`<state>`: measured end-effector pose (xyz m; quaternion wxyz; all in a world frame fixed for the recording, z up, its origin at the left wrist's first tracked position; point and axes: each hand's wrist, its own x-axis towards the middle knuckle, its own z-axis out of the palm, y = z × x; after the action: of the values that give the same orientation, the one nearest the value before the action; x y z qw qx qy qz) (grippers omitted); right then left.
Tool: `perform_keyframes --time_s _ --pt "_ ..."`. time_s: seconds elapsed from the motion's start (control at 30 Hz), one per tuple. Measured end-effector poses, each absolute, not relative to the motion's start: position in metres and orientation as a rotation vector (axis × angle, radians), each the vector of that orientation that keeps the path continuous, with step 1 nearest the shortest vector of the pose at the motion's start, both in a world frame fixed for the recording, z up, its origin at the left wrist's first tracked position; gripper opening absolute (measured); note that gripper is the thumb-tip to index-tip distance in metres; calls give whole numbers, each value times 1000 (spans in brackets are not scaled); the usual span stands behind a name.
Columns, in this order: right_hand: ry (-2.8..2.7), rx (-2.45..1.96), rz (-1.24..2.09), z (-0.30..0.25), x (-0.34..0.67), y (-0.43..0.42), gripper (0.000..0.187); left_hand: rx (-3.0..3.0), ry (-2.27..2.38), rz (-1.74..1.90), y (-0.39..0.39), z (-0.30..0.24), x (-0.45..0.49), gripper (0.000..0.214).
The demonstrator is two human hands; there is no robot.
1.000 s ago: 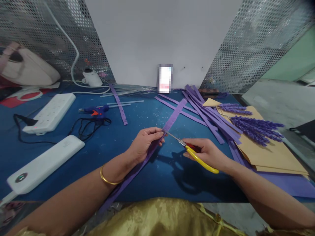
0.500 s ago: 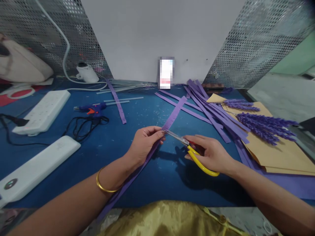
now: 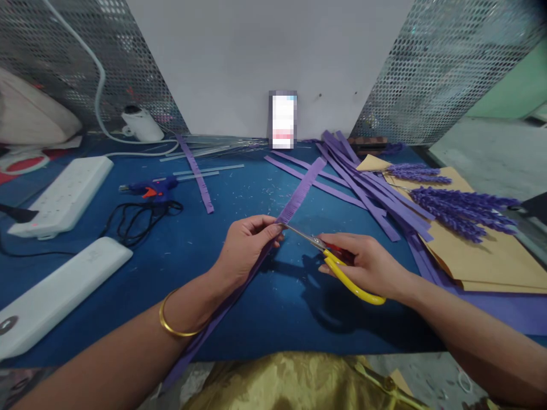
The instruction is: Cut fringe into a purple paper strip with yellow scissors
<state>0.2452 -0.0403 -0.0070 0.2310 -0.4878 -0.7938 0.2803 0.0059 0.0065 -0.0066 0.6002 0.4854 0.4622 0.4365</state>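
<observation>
Pinched between the thumb and fingers of my left hand (image 3: 248, 247) is a long purple paper strip (image 3: 301, 192). Its upper end slants up and to the right, with fine cuts along one edge; the lower length runs down under my left forearm, past the table edge. My right hand (image 3: 367, 262) is closed around the handles of yellow-handled scissors (image 3: 354, 285). The scissor blades meet the strip's right edge, right by my left fingertips. How far the blades are apart is hard to make out.
Several purple strips (image 3: 363, 182) lie at the right, near lavender-like flower stems (image 3: 457, 210) on brown paper (image 3: 491, 262). A blue glue gun (image 3: 156, 188) with a black cord, a power strip (image 3: 64, 193) and a white device (image 3: 68, 296) are at the left. A phone (image 3: 282, 119) stands at the back.
The view has shifted slightly, so most things sit a little further left and higher. More fine cuts show on the held strip near my left fingers. Both hands keep their grips.
</observation>
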Motion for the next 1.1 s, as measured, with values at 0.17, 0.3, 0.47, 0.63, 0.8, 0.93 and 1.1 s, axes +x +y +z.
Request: perform_keyframes --time_s 0.17,0.3,0.47,0.63,0.8,0.93,1.1 --pt "-2209 -1317 764 -5 245 -41 33 1080 1062 1001 6 -8 6 14" --pt "-2231 -1307 709 -6 247 -41 34 1068 1066 996 6 -9 5 13" --pt "-2223 -1317 695 -7 246 -41 37 1051 1071 1002 7 -10 6 14" --pt "-2212 -1358 701 -10 243 -41 42 1059 1046 994 7 -11 7 12" --pt "-2254 -1345 663 -9 244 -42 42 1051 1035 971 6 -10 7 12" --pt "-2229 -1323 713 -7 246 -42 40 1048 1029 971 6 -10 6 12" --pt "-2223 -1334 708 -7 246 -42 42 1042 1017 974 5 -10 7 12"
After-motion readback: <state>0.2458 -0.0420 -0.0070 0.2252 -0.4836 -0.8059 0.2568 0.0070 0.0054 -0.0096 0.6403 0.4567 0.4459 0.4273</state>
